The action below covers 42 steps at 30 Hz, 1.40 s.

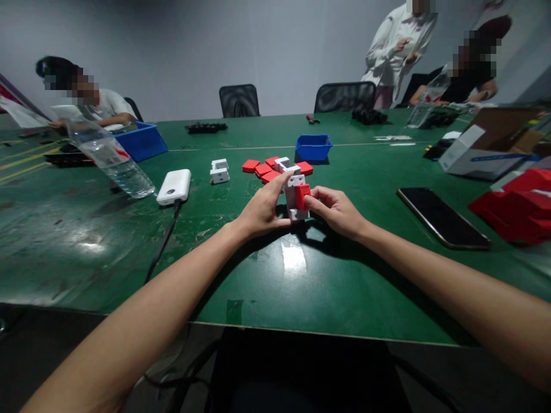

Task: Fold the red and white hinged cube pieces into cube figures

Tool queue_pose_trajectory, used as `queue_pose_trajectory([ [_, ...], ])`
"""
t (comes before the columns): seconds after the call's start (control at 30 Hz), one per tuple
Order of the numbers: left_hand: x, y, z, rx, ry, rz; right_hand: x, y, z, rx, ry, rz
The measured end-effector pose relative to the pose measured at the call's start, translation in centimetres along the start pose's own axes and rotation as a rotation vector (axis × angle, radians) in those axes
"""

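My left hand (266, 207) grips a white bracket-like block (296, 214) from its left side, thumb at the top and fingers low down. The block stands upright just above or on the green table. With thumb and fingers pinched, my right hand (338, 210) holds a small red block (302, 196) against the white block's open face. Just behind them lies a loose group of red blocks (262, 170), with another white bracket-like piece (282, 163) among them. Further left stands a similar white piece (220, 171).
A blue bin (314, 148) stands beyond my hands. To the left are a white power bank (174, 187) with a black cable and a tilted water bottle (109, 158). A phone (442, 217) and a red bundle (516, 207) lie right. Several people work around the table (258, 298).
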<state>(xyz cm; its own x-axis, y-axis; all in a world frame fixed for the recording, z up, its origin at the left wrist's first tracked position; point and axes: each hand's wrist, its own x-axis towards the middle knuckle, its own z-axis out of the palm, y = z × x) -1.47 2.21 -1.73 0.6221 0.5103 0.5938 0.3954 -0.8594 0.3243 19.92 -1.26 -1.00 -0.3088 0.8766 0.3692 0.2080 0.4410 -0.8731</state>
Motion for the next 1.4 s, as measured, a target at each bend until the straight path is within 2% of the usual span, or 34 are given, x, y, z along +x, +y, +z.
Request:
queue_pose_trajectory([
  [0.13, 0.0, 0.1, 0.0, 0.015, 0.005, 0.007, -0.1, 0.2, 0.0, -0.046, -0.006, -0.027],
  [0.23, 0.0, 0.0, 0.0, 0.004, 0.008, 0.013, -0.1, 0.6, 0.0, -0.109, 0.052, -0.083],
  [0.3, 0.0, -0.1, 0.0, -0.007, 0.007, 0.021, 0.0, 0.8, 0.1, -0.064, 0.074, -0.065],
  [0.47, -0.1, -0.1, 0.0, -0.028, -0.006, 0.038, 0.1, 1.0, 0.1, 0.197, -0.037, 0.064],
  [0.8, 0.0, -0.2, 0.1, -0.053, -0.033, 0.11, -0.3, -0.2, -0.1, 0.256, -0.165, 0.11],
  [1.33, -0.2, -0.6, -0.3, -0.002, -0.132, -0.07, -0.1, 0.4, 0.0, 0.203, -0.22, 0.146],
  [1.4, -0.3, -0.9, -0.7, -0.001, -0.14, -0.138, -0.1, 0.4, 0.1, 0.198, -0.211, 0.159],
])
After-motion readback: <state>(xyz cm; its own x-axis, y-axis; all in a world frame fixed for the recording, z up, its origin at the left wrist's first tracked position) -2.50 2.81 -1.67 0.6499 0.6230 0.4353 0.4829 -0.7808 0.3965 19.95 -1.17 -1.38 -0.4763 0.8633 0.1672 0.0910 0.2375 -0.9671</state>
